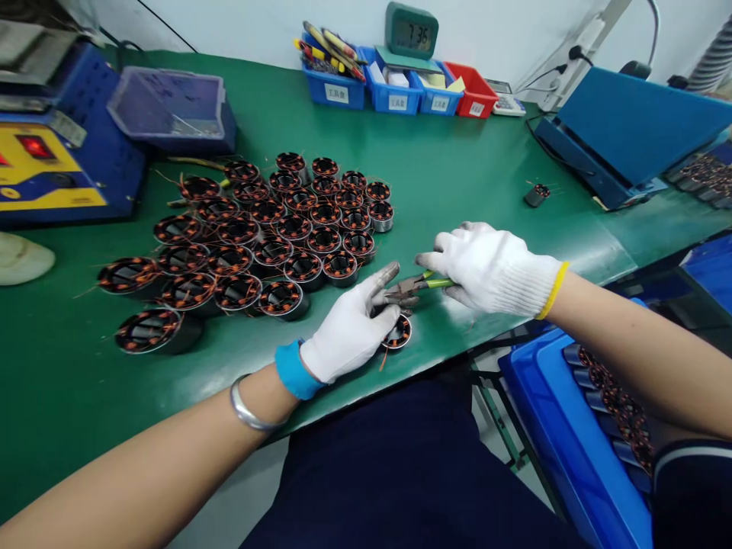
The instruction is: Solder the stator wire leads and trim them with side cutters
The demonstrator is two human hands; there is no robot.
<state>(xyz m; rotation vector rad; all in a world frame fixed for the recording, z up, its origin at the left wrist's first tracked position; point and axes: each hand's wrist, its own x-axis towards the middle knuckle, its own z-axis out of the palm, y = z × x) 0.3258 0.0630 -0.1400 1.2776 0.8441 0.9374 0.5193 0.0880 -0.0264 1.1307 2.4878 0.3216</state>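
Observation:
My left hand, in a white glove with a blue cuff, grips a motor stator with copper windings near the table's front edge. The hand covers part of the stator, and a loose copper wire hangs from it. My right hand, in a white glove with a yellow-edged cuff, is closed around the green handles of pliers. The plier jaws reach between the left thumb and fingers, just above the stator; whether they pinch a wire cannot be made out. Many similar stators stand grouped to the left.
At the left stand a blue-and-yellow machine and a purple bin. Blue tool boxes, a red box and a clock line the back. A lone stator lies right, near a blue device. A blue crate sits below.

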